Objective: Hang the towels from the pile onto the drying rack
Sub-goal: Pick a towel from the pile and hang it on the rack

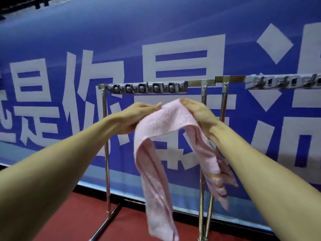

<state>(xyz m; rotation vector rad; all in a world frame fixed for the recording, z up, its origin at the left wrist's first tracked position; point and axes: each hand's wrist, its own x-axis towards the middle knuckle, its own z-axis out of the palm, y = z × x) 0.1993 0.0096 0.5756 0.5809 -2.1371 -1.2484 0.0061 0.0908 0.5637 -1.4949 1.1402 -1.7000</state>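
Observation:
A pink towel [156, 153] hangs in the air between my two hands, in front of the metal drying rack [106, 136]. My left hand [137, 117] grips its top left edge, and my right hand [198, 112] grips the top right edge. The towel's two ends droop downward, the left one long, the right one shorter and blurred. The rack's top bar [194, 83] lies just above and behind my hands and carries a grey clip strip [147, 88]. The towel does not touch the bar. No pile of towels is in view.
A second rack section with another grey clip strip [281, 82] extends to the right. Behind the racks stands a large blue banner [69, 40] with white characters. The floor [78, 218] is red, with the rack's foot bars resting on it.

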